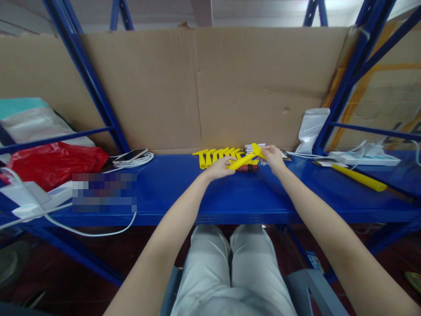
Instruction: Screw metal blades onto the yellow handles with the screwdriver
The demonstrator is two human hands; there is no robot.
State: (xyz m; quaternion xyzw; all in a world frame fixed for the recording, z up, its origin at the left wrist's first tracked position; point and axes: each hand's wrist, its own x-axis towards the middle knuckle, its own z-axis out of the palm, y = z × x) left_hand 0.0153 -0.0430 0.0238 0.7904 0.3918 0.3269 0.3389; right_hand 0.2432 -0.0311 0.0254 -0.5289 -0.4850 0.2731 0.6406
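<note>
Over the back middle of the blue shelf I hold a yellow T-shaped plastic handle at a slant. My left hand is closed around its lower, thicker end. At the upper crosspiece, my right hand pinches with its fingers. Behind my left hand lies a row of several similar yellow T-shaped handles, side by side. A red and black screwdriver-like grip rests on the shelf just under the held piece, partly covered by it. Small white sticks lie behind it.
The blue shelf backs onto a cardboard panel. On the right are a yellow-handled tool, a white power strip and a white plastic pouch. On the left are a phone, coiled white cable and red bag.
</note>
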